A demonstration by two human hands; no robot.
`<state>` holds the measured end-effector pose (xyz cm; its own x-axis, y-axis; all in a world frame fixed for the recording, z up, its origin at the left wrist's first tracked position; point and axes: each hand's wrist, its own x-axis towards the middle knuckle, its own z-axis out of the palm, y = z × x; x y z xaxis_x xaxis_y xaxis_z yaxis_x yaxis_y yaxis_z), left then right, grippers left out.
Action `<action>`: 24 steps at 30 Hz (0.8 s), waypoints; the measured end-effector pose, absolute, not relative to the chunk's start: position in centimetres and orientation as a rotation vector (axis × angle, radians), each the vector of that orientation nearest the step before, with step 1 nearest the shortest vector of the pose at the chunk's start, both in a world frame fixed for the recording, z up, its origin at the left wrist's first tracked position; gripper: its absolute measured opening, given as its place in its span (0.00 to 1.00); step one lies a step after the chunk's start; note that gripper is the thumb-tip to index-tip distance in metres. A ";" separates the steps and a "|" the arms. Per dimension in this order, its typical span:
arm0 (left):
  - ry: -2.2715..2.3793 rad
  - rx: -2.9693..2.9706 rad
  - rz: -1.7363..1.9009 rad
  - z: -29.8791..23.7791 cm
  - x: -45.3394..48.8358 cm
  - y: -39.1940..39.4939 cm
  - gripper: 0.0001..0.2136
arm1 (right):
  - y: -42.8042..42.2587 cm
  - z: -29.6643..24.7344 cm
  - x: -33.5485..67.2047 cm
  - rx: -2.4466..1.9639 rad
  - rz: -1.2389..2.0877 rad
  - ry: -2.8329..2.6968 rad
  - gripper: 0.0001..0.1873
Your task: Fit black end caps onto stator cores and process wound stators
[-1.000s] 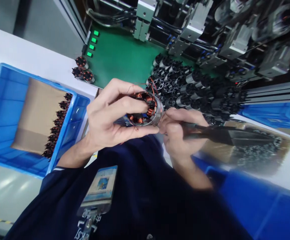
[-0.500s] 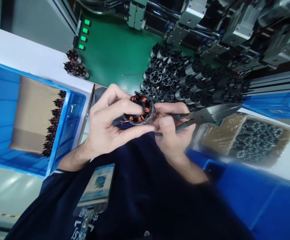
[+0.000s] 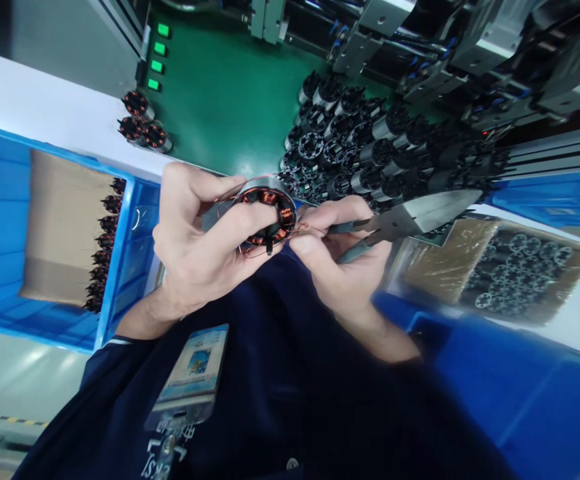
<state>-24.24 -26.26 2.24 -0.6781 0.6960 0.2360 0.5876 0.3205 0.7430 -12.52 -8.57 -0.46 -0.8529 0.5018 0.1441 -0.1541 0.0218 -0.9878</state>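
Observation:
My left hand (image 3: 195, 233) is closed on a motor stator (image 3: 287, 213), a ring with copper windings and a metal outer wall. One finger reaches into the ring's opening. At the ring's right side, my right hand (image 3: 345, 260) pinches thin copper wire ends (image 3: 300, 228) between thumb and forefinger. The same hand keeps a pair of cutting pliers (image 3: 395, 223) in its palm, with the jaws pointing right, away from the stator. Part of the plier handles is hidden by the fingers.
Many stators (image 3: 340, 140) crowd the green worktop (image 3: 220, 87) below machinery. Three wound ones (image 3: 140, 123) stand at its left edge. A blue crate (image 3: 115, 267) holding cardboard and wound stators is at left. Wrapped stator cores (image 3: 520, 267) lie at right, near a blue bin (image 3: 510, 393).
The stator has turned in my left hand, so its metal wall now shows at the top, and it has shifted slightly left. My right thumb and forefinger now pinch the copper wires beside it.

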 end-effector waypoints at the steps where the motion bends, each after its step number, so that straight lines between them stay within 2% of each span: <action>1: 2.448 1.205 1.301 2.1 -24.3 -26.4 0.15 | -8.7 -0.6 -12.6 -0.351 1.857 -1.829 0.09; 5: 2.522 1.339 1.360 0.6 -24.3 -26.6 0.20 | -9.2 -1.4 -12.9 -0.301 1.902 -1.723 0.07; 9: 2.614 1.326 1.388 -1.1 -23.7 -26.4 0.18 | -9.1 -1.5 -12.6 -0.319 2.015 -1.726 0.07; 13: 2.731 1.136 1.293 -1.8 -23.7 -25.9 0.13 | -8.5 -0.2 -12.5 -0.387 2.265 -1.812 0.15; 16: 2.654 1.033 1.267 -1.6 -24.7 -25.4 0.17 | -7.8 0.8 -12.5 -0.435 2.594 -1.644 0.18; 18: 2.607 1.021 1.366 -1.7 -25.4 -25.1 0.21 | -7.1 1.0 -12.4 -0.400 2.820 -1.412 0.16; 21: 2.506 0.985 1.613 -2.6 -25.7 -24.8 0.22 | -6.2 1.2 -12.0 -0.196 2.976 -1.202 0.14; 24: 2.086 0.950 2.023 -4.1 -24.9 -24.5 0.20 | -6.0 1.7 -11.8 -0.222 3.031 -1.136 0.17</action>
